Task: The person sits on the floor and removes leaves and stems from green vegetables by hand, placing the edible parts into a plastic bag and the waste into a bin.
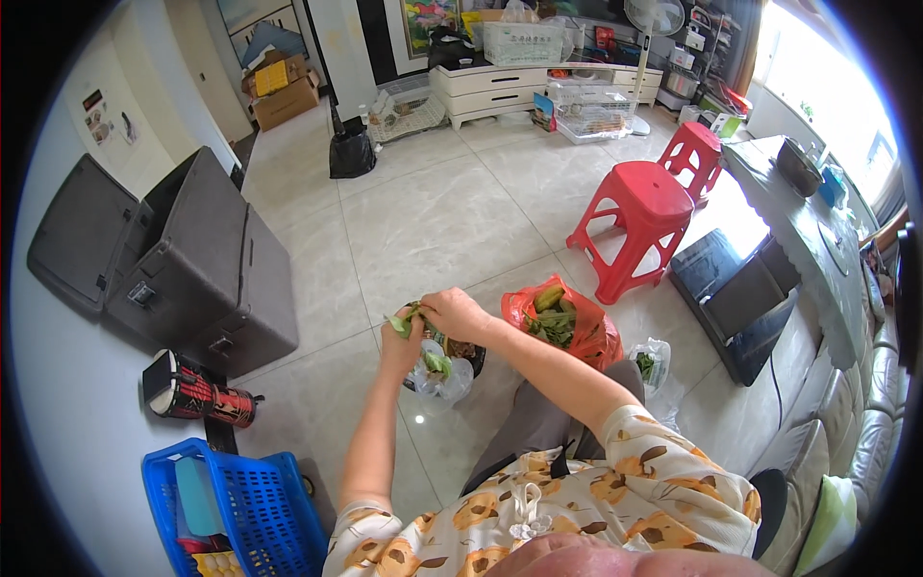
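Observation:
My left hand (399, 353) grips a sprig of leafy green vegetable (404, 323), its leaves pointing out to the left. The fingers of my right hand (456, 315) meet the same sprig from the right side. Just below my hands, on the floor, stands a dark container with a clear plastic bag (454, 389) in it. Leaf scraps (437, 366) and brownish bits lie inside; my hands partly cover it. Right of it sits an open red plastic bag (602, 335) holding leafy greens (554, 328) and a few yellow-green, elongated vegetables (549, 298).
A small clear bag with greens (647, 366) lies right of my knee. Red plastic stools (649, 189) stand ahead to the right, near a cloth-covered table (793, 216). At left are a large grey case (216, 267), a hand drum (195, 389) and a blue plastic basket (252, 498).

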`<control>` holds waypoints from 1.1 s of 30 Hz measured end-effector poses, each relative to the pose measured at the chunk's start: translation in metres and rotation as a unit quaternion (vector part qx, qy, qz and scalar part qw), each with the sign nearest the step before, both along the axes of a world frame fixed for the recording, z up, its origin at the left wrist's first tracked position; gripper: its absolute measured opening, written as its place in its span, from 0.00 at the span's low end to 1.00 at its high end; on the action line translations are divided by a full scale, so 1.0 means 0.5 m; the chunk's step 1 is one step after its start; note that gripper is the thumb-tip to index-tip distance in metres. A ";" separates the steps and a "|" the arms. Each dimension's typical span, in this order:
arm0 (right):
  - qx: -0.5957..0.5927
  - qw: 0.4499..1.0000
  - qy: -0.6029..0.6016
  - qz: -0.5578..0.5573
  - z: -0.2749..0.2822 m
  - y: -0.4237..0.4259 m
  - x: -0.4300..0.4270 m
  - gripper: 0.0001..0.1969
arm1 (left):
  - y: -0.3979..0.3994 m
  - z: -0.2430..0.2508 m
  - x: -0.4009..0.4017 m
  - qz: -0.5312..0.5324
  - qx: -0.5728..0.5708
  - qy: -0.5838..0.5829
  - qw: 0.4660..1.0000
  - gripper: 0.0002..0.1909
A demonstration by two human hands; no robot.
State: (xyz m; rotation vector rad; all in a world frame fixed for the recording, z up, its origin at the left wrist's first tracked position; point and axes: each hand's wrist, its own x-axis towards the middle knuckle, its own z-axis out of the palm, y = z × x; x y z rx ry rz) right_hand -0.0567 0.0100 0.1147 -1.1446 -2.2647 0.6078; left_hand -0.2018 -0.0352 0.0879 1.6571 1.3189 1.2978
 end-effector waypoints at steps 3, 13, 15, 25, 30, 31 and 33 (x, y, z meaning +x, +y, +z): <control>-0.017 0.996 -0.079 -0.046 -0.024 -0.020 -0.020 0.11 | 0.047 -0.137 -0.054 0.093 0.010 0.065 0.993 0.10; -0.015 0.964 0.209 -0.165 0.034 -0.041 -0.049 0.12 | -0.046 -0.131 -0.206 0.125 -0.252 -0.311 0.908 0.13; -0.028 0.973 0.182 -0.137 -0.034 -0.019 -0.020 0.13 | -0.044 -0.118 -0.155 0.088 -0.300 -0.301 0.901 0.13; -0.193 0.977 0.083 -0.026 -0.126 -0.009 0.043 0.19 | -0.071 -0.084 -0.110 -0.070 -0.369 -0.327 0.867 0.10; -0.158 0.972 0.174 -0.021 -0.112 -0.018 0.052 0.15 | -0.055 -0.091 -0.085 -0.114 -0.375 -0.293 0.872 0.09; -0.180 0.967 0.176 -0.041 -0.103 -0.024 0.052 0.16 | -0.054 -0.095 -0.085 -0.128 -0.379 -0.285 0.871 0.09; -0.049 0.990 0.129 0.010 -0.081 -0.043 0.044 0.17 | -0.054 -0.089 -0.076 -0.126 -0.399 -0.220 0.881 0.09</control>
